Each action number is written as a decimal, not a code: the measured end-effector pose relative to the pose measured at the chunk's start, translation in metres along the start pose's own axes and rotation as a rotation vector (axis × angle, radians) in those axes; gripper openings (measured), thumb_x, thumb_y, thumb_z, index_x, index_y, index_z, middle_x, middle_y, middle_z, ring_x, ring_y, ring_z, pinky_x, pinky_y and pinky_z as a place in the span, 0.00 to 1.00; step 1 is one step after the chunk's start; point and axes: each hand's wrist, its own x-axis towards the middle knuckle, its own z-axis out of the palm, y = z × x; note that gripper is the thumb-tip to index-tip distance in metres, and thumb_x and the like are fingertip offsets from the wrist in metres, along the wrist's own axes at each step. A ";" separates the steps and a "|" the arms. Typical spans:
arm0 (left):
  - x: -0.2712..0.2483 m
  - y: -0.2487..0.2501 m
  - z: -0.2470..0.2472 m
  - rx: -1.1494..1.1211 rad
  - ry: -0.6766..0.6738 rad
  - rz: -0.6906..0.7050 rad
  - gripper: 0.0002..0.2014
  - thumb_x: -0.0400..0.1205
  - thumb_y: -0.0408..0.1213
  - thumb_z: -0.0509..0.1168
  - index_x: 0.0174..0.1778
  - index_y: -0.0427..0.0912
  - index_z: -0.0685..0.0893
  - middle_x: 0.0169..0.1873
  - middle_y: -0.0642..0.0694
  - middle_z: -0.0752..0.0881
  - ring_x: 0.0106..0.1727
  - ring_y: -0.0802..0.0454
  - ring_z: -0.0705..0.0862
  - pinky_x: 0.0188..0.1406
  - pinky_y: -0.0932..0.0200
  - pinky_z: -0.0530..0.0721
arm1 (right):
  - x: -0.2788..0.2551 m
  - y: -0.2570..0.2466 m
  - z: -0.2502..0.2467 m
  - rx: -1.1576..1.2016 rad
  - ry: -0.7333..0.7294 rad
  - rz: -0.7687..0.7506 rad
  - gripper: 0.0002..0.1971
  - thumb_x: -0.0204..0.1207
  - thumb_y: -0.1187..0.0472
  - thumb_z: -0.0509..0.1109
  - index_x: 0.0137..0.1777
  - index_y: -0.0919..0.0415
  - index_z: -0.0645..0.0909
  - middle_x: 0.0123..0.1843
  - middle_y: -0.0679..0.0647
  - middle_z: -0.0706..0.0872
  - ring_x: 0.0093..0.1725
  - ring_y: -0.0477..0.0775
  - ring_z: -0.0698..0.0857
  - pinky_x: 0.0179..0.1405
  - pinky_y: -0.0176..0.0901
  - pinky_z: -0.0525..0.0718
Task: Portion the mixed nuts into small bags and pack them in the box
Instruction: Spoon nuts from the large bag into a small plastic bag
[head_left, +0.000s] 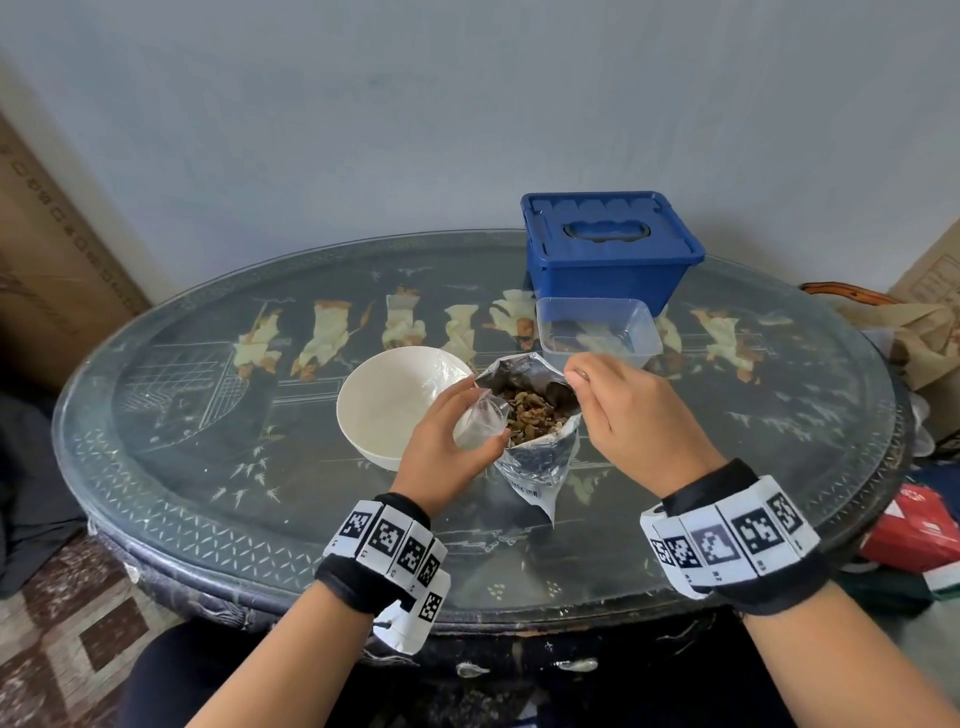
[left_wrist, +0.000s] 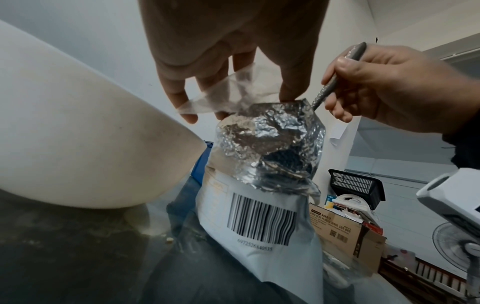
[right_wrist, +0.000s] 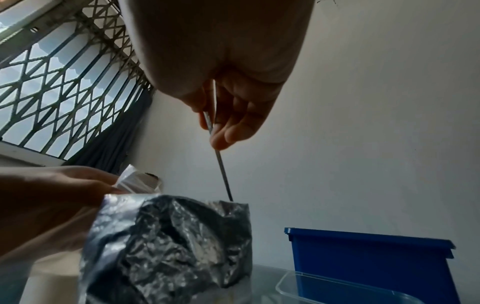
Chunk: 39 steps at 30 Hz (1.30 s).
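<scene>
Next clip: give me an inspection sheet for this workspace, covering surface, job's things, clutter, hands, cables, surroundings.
Surface: oval dark table with painted figures under a glossy top.
Job's things: open foil bag of mixed nuts stands at centre; small clear bag at its mouth; blue box, lid on, at the far edge; clear tub in front of it.
Clutter: white bowl left of the foil bag.
Hands: left hand holds the small clear bag; right hand grips a metal utensil handle dipped in the foil bag.
Cables: nothing seen.
Surroundings: cardboard boxes at the walls; red packet on the right.
</scene>
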 end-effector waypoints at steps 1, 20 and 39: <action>0.000 0.000 0.000 0.004 -0.001 0.003 0.22 0.74 0.40 0.73 0.64 0.45 0.80 0.70 0.53 0.75 0.67 0.64 0.71 0.68 0.70 0.65 | 0.000 0.000 0.000 -0.011 -0.004 0.010 0.14 0.80 0.60 0.53 0.43 0.65 0.78 0.29 0.54 0.79 0.21 0.55 0.75 0.18 0.41 0.74; 0.011 0.001 -0.002 -0.055 -0.067 -0.010 0.22 0.73 0.40 0.74 0.64 0.50 0.80 0.71 0.54 0.75 0.70 0.58 0.74 0.74 0.54 0.70 | 0.003 0.017 0.027 0.228 0.114 0.679 0.14 0.84 0.61 0.51 0.47 0.69 0.75 0.37 0.64 0.86 0.36 0.63 0.85 0.36 0.47 0.81; 0.018 -0.005 -0.012 -0.059 -0.103 -0.038 0.24 0.74 0.41 0.74 0.66 0.51 0.78 0.69 0.54 0.78 0.69 0.60 0.75 0.72 0.62 0.70 | 0.001 0.000 0.035 0.556 0.188 0.914 0.12 0.85 0.63 0.51 0.43 0.63 0.73 0.29 0.56 0.82 0.20 0.41 0.80 0.26 0.33 0.80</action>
